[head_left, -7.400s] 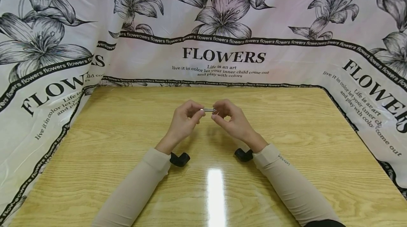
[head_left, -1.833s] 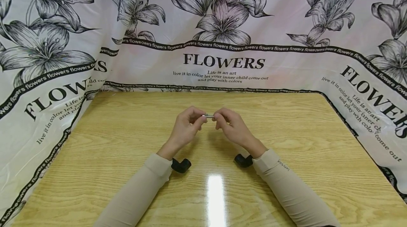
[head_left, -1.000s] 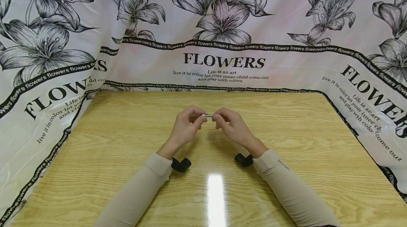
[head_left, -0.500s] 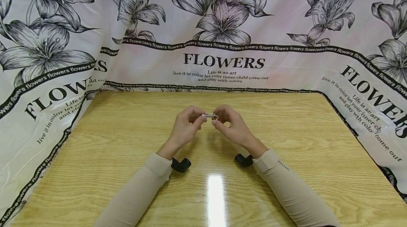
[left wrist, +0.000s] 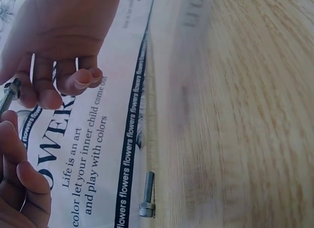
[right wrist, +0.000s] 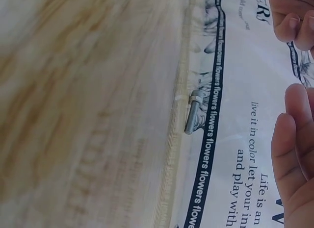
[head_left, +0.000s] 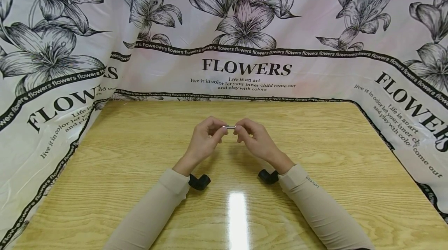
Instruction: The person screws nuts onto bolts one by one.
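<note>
In the head view my two hands meet over the table around a small silver bolt [head_left: 229, 127], held level. The left hand [head_left: 206, 137] pinches its left end between thumb and fingertips. The right hand [head_left: 257, 137] has its thumb and forefinger at the other end. A nut [left wrist: 12, 89] sits on the threads near that end in the left wrist view. A second bolt [left wrist: 148, 191] with a nut lies sideways before the curtain's lower edge. The right wrist view shows this second bolt [right wrist: 193, 114] too; in the head view I do not make it out.
A wood-grain table [head_left: 140, 203] spreads under the arms. White flower-printed curtains [head_left: 245, 63] stand at the back and both sides. Black angular pieces [head_left: 199, 182] project from both wrists. A bright light reflection [head_left: 238, 219] lies on the tabletop near the front.
My right thumb and forefinger parted half a second ago, baring the nut end; now they are back together on it. The left hand keeps its pinch. The hands were wider apart 7.4 s ago.
</note>
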The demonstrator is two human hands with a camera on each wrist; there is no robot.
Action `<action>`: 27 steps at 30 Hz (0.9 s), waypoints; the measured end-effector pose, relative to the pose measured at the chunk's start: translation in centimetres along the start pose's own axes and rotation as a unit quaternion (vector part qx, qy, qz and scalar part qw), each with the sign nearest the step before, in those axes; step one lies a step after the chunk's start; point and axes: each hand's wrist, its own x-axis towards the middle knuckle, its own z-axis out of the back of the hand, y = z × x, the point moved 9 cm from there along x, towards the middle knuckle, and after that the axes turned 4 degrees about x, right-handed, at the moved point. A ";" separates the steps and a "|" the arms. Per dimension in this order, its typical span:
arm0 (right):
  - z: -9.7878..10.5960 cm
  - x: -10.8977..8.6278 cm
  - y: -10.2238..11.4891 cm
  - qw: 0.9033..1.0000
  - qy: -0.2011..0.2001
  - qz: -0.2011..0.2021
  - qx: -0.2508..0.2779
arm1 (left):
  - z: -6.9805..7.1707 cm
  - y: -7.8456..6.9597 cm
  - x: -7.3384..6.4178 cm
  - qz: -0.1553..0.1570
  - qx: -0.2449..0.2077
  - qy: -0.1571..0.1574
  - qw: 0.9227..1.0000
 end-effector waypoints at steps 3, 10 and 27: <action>0.0 0.0 -0.1 1.000 0.001 -0.002 0.001 | 0.0 0.0 0.0 0.002 -0.001 -0.001 1.000; 0.0 -0.1 2.2 1.000 0.001 0.020 -0.007 | 0.0 0.1 0.0 0.002 0.001 0.000 1.000; 0.0 0.1 0.1 1.000 0.002 0.008 -0.011 | -0.1 0.2 0.1 0.004 -0.008 0.002 1.000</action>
